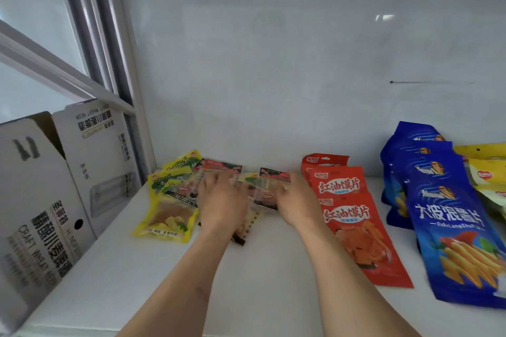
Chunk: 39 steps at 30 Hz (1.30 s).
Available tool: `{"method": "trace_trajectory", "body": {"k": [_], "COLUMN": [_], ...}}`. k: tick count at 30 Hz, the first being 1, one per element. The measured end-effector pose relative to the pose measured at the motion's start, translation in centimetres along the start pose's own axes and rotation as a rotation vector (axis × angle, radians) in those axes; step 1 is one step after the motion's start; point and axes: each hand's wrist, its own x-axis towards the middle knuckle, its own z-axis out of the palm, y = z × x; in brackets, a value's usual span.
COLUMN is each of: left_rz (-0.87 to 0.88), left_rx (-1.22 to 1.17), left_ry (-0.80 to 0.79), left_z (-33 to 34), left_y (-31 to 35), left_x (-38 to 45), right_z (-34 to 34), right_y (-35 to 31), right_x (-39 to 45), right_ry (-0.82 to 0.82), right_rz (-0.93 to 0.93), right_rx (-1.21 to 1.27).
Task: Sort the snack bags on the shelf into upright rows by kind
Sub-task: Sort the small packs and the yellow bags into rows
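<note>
Left of the red bags [353, 216], which lie flat, tops toward the wall, both hands [221, 200] [297, 201] rest on mixed bags [262, 189]; grip unclear.

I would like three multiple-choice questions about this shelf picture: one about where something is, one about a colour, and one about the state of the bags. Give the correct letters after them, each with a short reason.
1. Where does the cardboard box stand?
A. At the left end of the shelf
B. Behind the blue bags
C. Between the two hands

2. What colour are the bags just to the right of the right hand?
A. Green
B. Red
C. White

3. How do the blue bags lie?
A. In an upright row
B. Hanging from a hook
C. Leaning back in an overlapping stack

Answers:
1. A: the box fills the shelf's left end, beside the yellow bags.
2. B: the red bags lie right beside that hand.
3. C: the blue bags lie slanted, one over another; they are not upright.
</note>
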Motion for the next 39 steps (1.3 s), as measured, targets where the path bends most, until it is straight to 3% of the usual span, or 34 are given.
{"method": "trace_trajectory", "body": {"k": [4, 10, 16, 21, 25, 33, 39], "left_rz": [0.075, 0.116, 0.110, -0.004, 0.029, 0.011, -0.076], "left_rx": [0.177, 0.365, 0.309, 0.372, 0.445, 0.237, 0.048], "left_ry": [-0.077, -0.303, -0.229, -0.270, -0.247, -0.170, -0.193], "left_z": [-0.7, -0.4, -0.8, -1.3, -2.3, -3.4, -3.8], "left_y": [-3.0, -5.0, -5.7, -6.7, -7.0, -6.6, -6.2], "left_x": [2.7, 3.9, 5.7, 6.1, 5.9, 5.3, 5.0], "right_z": [2.5, 5.2, 5.8, 6.2, 6.9, 6.6, 6.5], "right_y": [-1.1, -1.8, -1.9, -2.6, -3.3, -3.6, -3.3], "right_x": [1.0, 1.7, 2.5, 3.0, 3.2, 2.6, 2.7], "right_ry": [-0.103, -0.064, -0.023, -0.091, -0.133, -0.097, -0.090], "right_rz": [0.175, 0.296, 0.299, 0.282, 0.244, 0.293, 0.333], "right_rx": [-0.137, -0.258, -0.282, -0.264, -0.192, -0.354, -0.078]}}
